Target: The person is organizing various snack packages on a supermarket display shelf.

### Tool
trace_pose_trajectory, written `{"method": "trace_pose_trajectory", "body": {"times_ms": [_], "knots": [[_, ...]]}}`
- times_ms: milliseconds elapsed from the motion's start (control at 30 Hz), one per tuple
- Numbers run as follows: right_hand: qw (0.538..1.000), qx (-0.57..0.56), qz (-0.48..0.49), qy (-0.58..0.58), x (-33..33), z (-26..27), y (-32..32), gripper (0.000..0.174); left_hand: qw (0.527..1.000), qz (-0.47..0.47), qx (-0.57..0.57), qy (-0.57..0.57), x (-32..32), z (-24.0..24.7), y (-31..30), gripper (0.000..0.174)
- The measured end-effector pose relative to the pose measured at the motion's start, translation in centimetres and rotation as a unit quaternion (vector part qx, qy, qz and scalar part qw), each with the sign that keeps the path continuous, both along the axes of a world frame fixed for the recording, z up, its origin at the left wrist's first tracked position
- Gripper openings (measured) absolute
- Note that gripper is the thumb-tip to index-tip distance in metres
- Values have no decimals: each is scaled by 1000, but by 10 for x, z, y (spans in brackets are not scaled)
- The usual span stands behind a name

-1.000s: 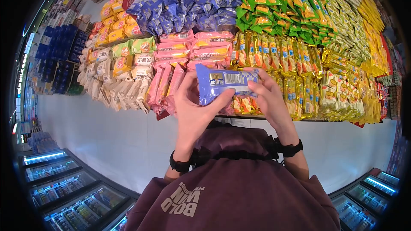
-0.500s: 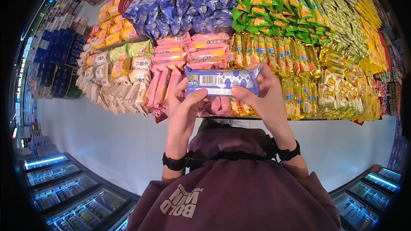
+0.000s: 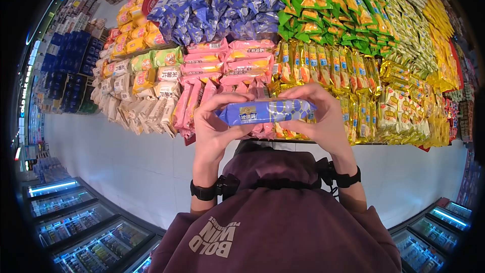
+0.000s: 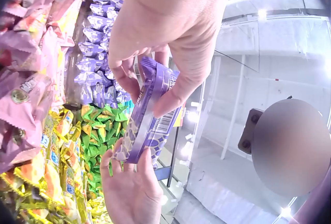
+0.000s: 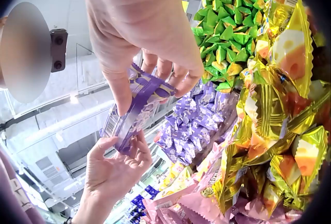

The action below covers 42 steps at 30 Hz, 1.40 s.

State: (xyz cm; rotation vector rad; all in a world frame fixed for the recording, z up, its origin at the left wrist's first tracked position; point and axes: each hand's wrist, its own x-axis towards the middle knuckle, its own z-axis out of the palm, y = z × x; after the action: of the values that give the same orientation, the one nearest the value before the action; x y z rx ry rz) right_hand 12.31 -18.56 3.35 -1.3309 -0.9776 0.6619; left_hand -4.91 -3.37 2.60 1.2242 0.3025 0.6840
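A blue-purple snack packet [image 3: 262,111] with a patterned end lies level between my two hands, above the front of the display. My left hand [image 3: 209,126] pinches its left end, thumb below and fingers over the top edge. At the other end, my right hand [image 3: 326,121] grips it the same way. The left wrist view shows the packet [image 4: 150,112] with a barcode on one face and the left thumb pressed beside it. In the right wrist view a lengthwise seam runs along the packet [image 5: 135,111].
Pink packets [image 3: 202,60] and gold packets [image 3: 343,65] fill the front of the display. Behind them are heaped blue-purple packets [image 3: 217,0] and green packets [image 3: 333,5]. White packets [image 3: 121,81] lie at left. Glass-fronted coolers [image 3: 91,227] stand at the lower left.
Both hands have turned the packet: its barcode face was towards the head camera, and now a narrower printed side shows. The left hand has shifted its hold along the left end.
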Motion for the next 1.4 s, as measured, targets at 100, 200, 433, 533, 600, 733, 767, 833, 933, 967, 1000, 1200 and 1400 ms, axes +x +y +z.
{"method": "trace_pose_trajectory", "body": {"times_ms": [100,200,433,533,600,733,767,833,933,967,1000,1200,1400], "knots": [[999,-21,-4,49,-4,4,1,47,999,12,-22,22,-2,5,-1,48],[991,-46,-7,126,-6,6,4,50,999,35,-19,35,1,10,-4,51],[996,58,-64,4,-13,-2,11,61,994,79,-43,56,5,10,-8,45],[963,53,-93,-248,-8,5,9,62,990,103,-80,52,5,6,-7,44],[932,51,-87,-347,-4,8,7,60,989,107,-95,41,6,5,-8,45],[923,80,-110,-361,3,-3,9,51,994,88,-62,27,3,5,-10,48],[925,79,-112,-355,3,-1,9,50,995,80,-48,28,3,6,-11,49],[928,75,-117,-345,3,2,8,48,996,67,-42,30,3,7,-11,50],[931,68,-106,-343,5,0,6,51,996,66,-43,45,4,8,-13,52],[931,61,-108,-342,4,2,6,52,995,70,-45,52,5,9,-13,52],[932,55,-110,-341,3,6,6,53,996,59,-27,61,5,9,-13,51],[930,33,-101,-351,3,9,5,56,993,33,-50,102,5,12,-9,49],[971,35,-74,-226,3,-1,7,49,997,55,-54,11,14,12,-11,52]]}}
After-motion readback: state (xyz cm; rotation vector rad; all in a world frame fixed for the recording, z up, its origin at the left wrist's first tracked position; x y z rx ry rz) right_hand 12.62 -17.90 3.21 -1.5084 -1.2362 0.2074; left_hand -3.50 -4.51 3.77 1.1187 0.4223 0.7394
